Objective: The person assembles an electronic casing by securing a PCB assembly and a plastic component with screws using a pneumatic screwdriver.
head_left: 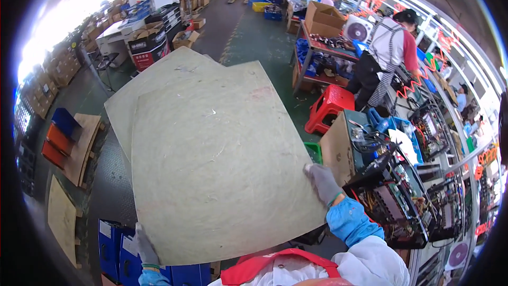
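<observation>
A large flat grey-green board point(211, 164) with scuffs and pale scratches spreads out in front of me. Grey-gloved, my left hand point(144, 246) grips its near left corner. At its right edge my right hand point(324, 184), in a grey glove below a blue sleeve cover, has its fingers closed on the rim. The fingers under the board are hidden. Another similar board point(159, 77) shows beneath it, turned at an angle and jutting out at the far left. What supports this lower board is hidden.
Blue metal cases point(127, 259) stand below the near left edge. On the right are a bench with opened electronic units point(397, 201), a cardboard box point(338, 145), a red stool point(329, 107) and a co-worker point(389, 53). Wooden pallets point(84, 148) lie on the left.
</observation>
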`<state>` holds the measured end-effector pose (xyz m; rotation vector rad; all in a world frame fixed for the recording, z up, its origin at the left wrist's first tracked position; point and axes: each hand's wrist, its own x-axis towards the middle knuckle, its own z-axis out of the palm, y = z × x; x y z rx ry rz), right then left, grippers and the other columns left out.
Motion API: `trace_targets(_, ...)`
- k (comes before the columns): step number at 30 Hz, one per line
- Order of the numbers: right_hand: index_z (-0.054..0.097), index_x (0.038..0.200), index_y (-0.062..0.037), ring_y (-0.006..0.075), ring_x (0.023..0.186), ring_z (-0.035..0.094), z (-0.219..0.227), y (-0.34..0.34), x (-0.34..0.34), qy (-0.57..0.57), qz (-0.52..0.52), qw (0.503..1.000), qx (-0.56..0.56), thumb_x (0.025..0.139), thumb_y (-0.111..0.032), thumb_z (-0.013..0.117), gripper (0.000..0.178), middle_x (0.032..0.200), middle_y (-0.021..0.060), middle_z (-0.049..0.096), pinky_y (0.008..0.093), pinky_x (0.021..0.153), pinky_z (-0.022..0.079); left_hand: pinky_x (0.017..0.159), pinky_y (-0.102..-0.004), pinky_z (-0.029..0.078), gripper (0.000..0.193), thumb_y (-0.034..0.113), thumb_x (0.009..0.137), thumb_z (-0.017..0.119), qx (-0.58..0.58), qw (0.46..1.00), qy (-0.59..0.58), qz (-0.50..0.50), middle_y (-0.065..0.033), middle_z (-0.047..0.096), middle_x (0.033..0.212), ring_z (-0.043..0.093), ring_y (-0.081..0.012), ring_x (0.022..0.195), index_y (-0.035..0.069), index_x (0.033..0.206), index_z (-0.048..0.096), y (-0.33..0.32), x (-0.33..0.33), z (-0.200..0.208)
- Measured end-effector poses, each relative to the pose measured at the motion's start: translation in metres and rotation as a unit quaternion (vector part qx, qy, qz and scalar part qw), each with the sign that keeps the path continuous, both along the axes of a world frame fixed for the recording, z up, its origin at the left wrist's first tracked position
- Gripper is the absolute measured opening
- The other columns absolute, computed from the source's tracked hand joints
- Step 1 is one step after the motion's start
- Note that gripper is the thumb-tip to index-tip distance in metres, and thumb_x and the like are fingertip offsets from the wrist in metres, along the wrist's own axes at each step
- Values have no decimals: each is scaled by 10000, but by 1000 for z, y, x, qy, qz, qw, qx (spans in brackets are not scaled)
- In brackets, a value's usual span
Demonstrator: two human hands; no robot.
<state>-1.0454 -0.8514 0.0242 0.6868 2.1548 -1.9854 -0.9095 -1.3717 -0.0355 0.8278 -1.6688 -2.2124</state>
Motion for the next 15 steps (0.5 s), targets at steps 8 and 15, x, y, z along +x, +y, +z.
trace_targets(8, 597, 769, 13, 108, 651, 491, 93, 57, 124, 159, -21, 975, 156, 806, -254, 620, 271, 695, -13, 535, 320, 572, 378, 969, -357, 414, 650, 528, 950, 419, 79, 995, 50, -27, -109, 554, 1278, 537, -231, 1116, -16, 1296, 508, 55, 87, -84)
trace_targets(15, 633, 934, 38, 108, 716, 521, 138, 127, 326, 228, -150, 959, 75, 780, -206, 595, 292, 764, 15, 565, 289, 641, 410, 1051, -389, 330, 681, 550, 945, 383, 119, 980, 93, -130, -114, 483, 1355, 448, -264, 1216, 17, 1363, 448, 170, 118, -62)
